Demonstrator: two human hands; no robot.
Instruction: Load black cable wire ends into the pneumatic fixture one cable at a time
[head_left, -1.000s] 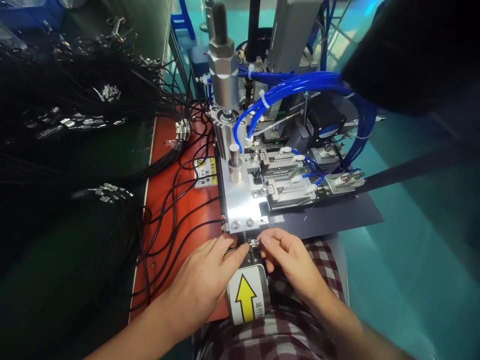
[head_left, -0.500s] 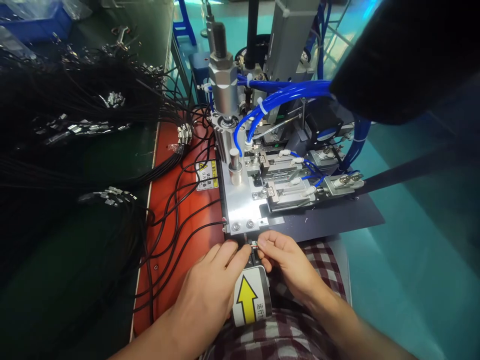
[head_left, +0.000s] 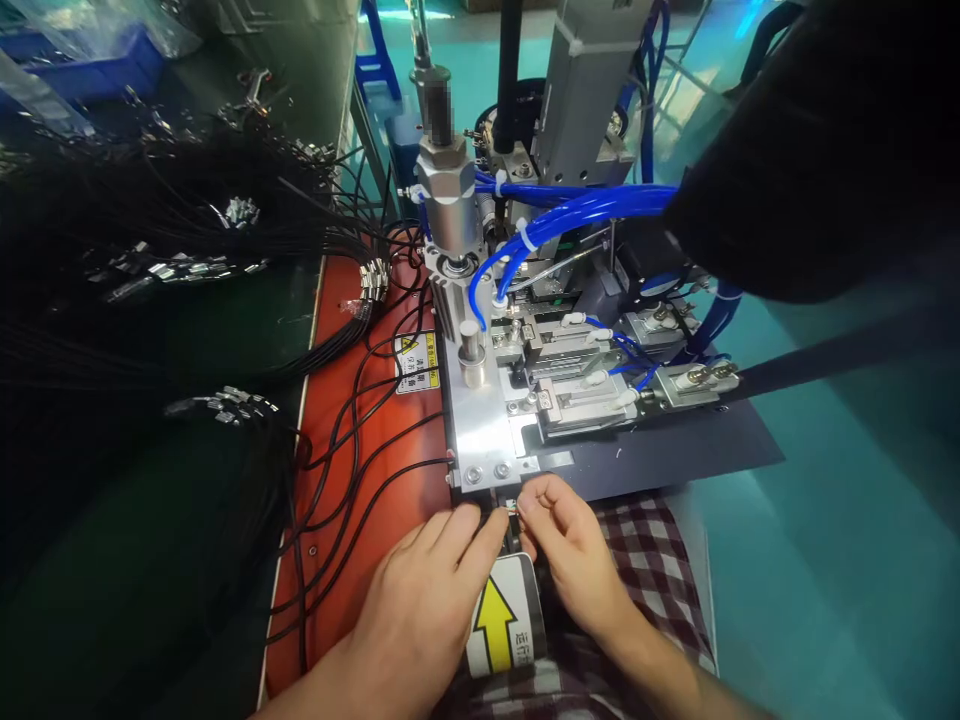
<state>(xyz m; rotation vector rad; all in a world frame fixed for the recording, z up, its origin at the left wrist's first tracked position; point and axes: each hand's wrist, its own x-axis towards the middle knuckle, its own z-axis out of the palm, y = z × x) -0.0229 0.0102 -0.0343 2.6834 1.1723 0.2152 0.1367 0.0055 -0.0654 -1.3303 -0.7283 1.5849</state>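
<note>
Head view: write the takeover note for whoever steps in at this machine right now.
Left hand: fingertips pinched on the end of a thin black cable, just below the machine's metal plate.
Right hand: thumb and forefinger pinched on the small wire end between both hands.
Things: the wire end sits at the plate's front edge, above the yellow arrow label. More black cables lie over the orange mat; cable bundles are piled to the left.
Done: the cable end is brought up to the machine.
Left: whether it is seated cannot be told.

Factory bench (pneumatic press (head_left: pixel 480 400), cable bundles (head_left: pixel 150 230))
</note>
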